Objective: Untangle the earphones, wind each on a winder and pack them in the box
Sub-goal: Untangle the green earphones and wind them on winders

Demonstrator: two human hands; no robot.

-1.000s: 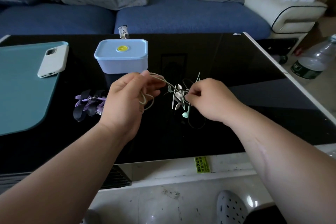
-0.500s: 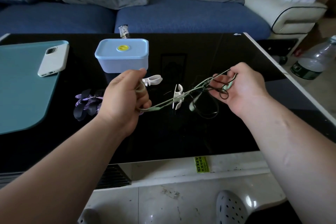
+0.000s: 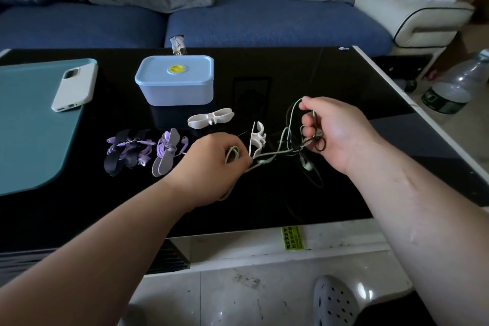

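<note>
A tangle of pale green and dark earphone cables (image 3: 288,149) hangs between my hands over the black table (image 3: 330,82). My left hand (image 3: 211,164) grips a looped end of the green cable. My right hand (image 3: 336,132) pinches other strands, with a green earbud (image 3: 307,165) dangling below. One white winder (image 3: 211,118) lies flat on the table; another white winder (image 3: 257,141) stands on edge beside the tangle. Purple earphones on winders (image 3: 143,149) lie to the left. The light blue box (image 3: 175,82) stands behind with its lid on.
A white phone (image 3: 74,86) lies on a teal mat (image 3: 29,124) at the left. A small packet (image 3: 178,45) stands at the table's far edge. A blue sofa (image 3: 264,24) runs behind. A plastic bottle (image 3: 455,87) stands on the floor right. A grey shoe (image 3: 334,302) shows below.
My left hand has dropped lower and to the right, uncovering one white winder on the table. My right hand came back in from the right, and the cable has gone slack into a tangle.
</note>
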